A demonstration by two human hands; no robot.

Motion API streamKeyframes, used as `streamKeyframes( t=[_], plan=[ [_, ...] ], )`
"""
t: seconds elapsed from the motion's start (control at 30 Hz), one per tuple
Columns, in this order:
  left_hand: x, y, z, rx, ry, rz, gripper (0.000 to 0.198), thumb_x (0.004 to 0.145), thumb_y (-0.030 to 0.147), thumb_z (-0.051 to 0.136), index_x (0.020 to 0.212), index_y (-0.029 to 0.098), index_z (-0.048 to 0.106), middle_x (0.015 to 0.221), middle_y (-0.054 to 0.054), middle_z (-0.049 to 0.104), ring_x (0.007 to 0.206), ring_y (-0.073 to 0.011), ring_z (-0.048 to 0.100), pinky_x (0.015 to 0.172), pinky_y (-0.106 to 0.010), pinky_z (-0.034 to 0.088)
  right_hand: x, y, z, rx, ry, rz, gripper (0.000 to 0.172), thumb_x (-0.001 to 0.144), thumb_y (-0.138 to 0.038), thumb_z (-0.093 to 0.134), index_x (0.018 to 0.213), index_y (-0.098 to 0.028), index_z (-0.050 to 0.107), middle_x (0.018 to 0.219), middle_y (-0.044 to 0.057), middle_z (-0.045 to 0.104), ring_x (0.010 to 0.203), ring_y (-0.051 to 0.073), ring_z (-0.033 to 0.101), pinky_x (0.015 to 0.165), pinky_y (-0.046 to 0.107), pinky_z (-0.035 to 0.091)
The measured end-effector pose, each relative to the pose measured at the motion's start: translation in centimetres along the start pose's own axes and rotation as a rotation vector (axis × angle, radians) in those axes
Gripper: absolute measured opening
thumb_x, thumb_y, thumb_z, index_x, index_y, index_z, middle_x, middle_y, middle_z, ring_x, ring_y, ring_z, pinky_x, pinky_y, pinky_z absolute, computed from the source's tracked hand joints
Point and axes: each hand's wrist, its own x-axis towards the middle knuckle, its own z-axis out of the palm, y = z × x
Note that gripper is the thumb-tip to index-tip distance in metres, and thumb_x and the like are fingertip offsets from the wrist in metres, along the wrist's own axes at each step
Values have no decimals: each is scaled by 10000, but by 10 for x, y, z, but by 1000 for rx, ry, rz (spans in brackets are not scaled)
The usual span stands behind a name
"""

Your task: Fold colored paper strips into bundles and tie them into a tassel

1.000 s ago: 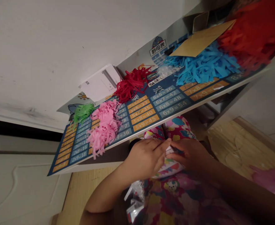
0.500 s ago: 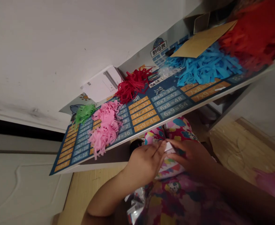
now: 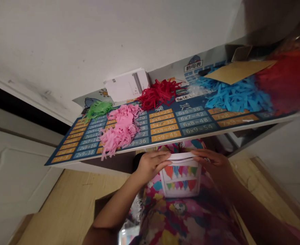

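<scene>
Between my hands, over my lap, is a small white paper box (image 3: 182, 190) printed with two rows of coloured bunting flags. Its white upper edge faces up, with a thin dark gap below it. My left hand (image 3: 151, 165) pinches the left end of that edge. The right end is gripped by my right hand (image 3: 215, 165), fingers along the top. Just beyond the hands is the front edge of a table covered with a blue times-table sheet (image 3: 165, 137). The inside of the box is hidden.
Shredded paper lies on the table in pink (image 3: 121, 131), green (image 3: 98, 109), red (image 3: 160, 93) and blue (image 3: 239, 95) heaps. A white card stack (image 3: 125, 85) leans by the wall. A brown envelope (image 3: 239, 71) rests on the blue heap, beside a red bag (image 3: 287, 75).
My hands have moved apart to the two ends of the paper box, and its printed front now shows. The view has turned, and the table appears more level.
</scene>
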Motion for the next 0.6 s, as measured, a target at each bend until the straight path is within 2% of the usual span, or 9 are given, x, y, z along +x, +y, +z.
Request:
streamKeyframes(
  t=[0.1,0.2,0.3,0.37,0.43,0.5,0.53,0.6],
  plan=[
    [-4,-7,9,-84,84,-102,215,981,299,581,1035,195,761,985,-85,799,904,-169,770,788,-304,646,6,17,3,1,10,46,232,856,-431,688,1010,-290,791,1069,49,769,1004,270,717,937,447,571],
    [-5,-8,12,-98,125,-128,196,966,254,584,1015,198,766,983,-78,799,902,-169,768,798,-300,640,11,25,7,-41,2,36,239,867,-431,666,1008,-282,787,1049,53,772,993,262,719,928,442,571],
    [-4,-12,14,-29,146,-148,189,953,236,593,1036,200,758,991,-74,793,910,-173,761,811,-297,630,19,20,5,-118,8,-64,253,870,-411,651,1035,-263,775,1092,66,759,1029,247,702,949,427,551],
    [-4,-17,19,28,187,-175,182,949,238,599,1032,198,755,996,-74,783,907,-178,752,805,-299,624,32,11,-5,-206,59,-130,300,862,-410,657,1103,-259,751,1139,73,740,1048,241,683,949,419,539],
    [-4,-23,24,72,233,-194,185,947,243,599,1045,194,748,993,-75,770,898,-183,740,801,-306,618,55,-1,-27,-243,203,-112,301,819,-418,696,1065,-255,755,1083,66,746,993,240,680,900,400,544],
    [-6,-26,30,108,260,-206,219,948,262,593,1109,198,726,1005,-75,759,908,-195,729,820,-328,613,91,-13,-61,-200,414,-43,215,759,-398,746,895,-234,768,957,50,752,931,239,671,873,380,536],
    [-7,-26,32,122,265,-216,246,949,278,590,1151,202,709,1021,-76,754,924,-204,724,837,-343,610,112,-18,-81,-176,512,-22,176,755,-377,752,828,-217,756,927,48,745,947,238,660,903,378,520],
    [-11,-26,36,142,277,-250,291,955,309,578,1209,209,679,1059,-82,738,959,-221,710,869,-372,601,158,-24,-121,-140,658,4,143,816,-313,707,857,-178,731,906,50,724,961,218,644,931,375,502]
  ],
)
